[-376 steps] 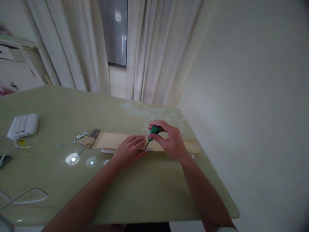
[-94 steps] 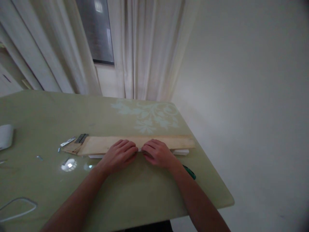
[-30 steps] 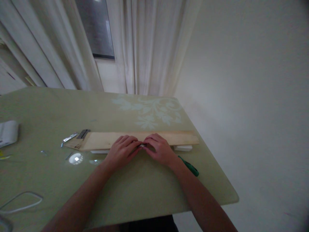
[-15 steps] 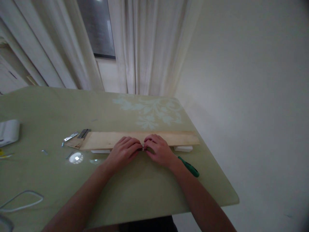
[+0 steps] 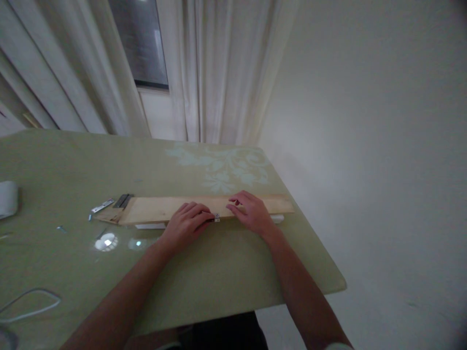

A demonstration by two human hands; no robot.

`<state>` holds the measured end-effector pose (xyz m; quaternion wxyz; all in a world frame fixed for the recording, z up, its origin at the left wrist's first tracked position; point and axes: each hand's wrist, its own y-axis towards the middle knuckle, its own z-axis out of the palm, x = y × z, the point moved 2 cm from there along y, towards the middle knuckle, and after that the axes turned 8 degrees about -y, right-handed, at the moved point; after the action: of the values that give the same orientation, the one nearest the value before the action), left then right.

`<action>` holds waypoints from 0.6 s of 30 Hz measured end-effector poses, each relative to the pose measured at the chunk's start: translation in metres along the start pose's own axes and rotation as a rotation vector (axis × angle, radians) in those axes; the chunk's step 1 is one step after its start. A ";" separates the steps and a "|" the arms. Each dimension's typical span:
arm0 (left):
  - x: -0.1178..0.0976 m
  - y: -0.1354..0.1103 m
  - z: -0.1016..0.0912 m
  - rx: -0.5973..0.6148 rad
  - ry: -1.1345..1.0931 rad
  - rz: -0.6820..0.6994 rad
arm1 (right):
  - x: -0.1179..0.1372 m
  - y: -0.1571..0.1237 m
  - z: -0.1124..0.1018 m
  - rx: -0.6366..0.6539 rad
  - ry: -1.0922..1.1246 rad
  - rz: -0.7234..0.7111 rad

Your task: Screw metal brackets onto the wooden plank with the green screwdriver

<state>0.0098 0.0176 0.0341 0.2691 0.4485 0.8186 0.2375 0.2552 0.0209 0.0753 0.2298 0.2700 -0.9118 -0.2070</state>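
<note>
A long pale wooden board (image 5: 146, 209) lies across the table, raised on white blocks. At its near long edge sits a small silver metal plate with holes (image 5: 217, 217), perhaps a hinge. My left hand (image 5: 188, 221) pinches the left end of this plate against the board's edge. To the right, my right hand (image 5: 251, 211) is over the board, thumb and forefinger apart, away from the plate. Whether something tiny lies between its fingertips is too blurred to make out.
On the board's left end lie a dark hinge (image 5: 123, 201) and a silver metal strip (image 5: 102, 206). Small screws (image 5: 61, 228) are on the table (image 5: 204, 291) nearby. A white cable (image 5: 36, 311) and a white device (image 5: 8, 199) lie at the left. A wall (image 5: 383, 170) stands at the right.
My right hand has left the metal plate, moved right and slightly up, and its fingers have parted. The green-handled tool is now hidden. My left hand stays at the plate.
</note>
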 end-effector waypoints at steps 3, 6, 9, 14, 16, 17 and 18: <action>0.003 -0.002 0.002 -0.034 -0.025 0.007 | -0.012 -0.021 -0.032 -0.041 -0.053 0.199; 0.004 0.000 0.006 -0.065 -0.029 -0.053 | -0.017 -0.067 -0.047 -0.054 -0.127 0.388; 0.005 0.002 0.010 -0.073 -0.022 -0.085 | -0.019 -0.122 -0.045 -0.023 -0.263 0.480; 0.004 0.000 0.012 -0.063 -0.069 0.015 | -0.018 -0.187 -0.048 0.011 -0.173 0.585; 0.003 -0.001 0.012 -0.061 -0.065 0.018 | -0.013 -0.199 -0.059 -0.021 -0.131 0.614; 0.003 0.000 0.011 -0.067 -0.054 0.001 | -0.010 -0.203 -0.066 -0.040 -0.099 0.626; 0.002 0.000 0.011 -0.080 -0.039 -0.026 | -0.006 -0.205 -0.074 -0.076 -0.064 0.642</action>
<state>0.0160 0.0215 0.0259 0.3058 0.4313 0.8088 0.2576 0.3806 -0.1518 0.0302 0.2643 -0.0469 -0.9488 -0.1662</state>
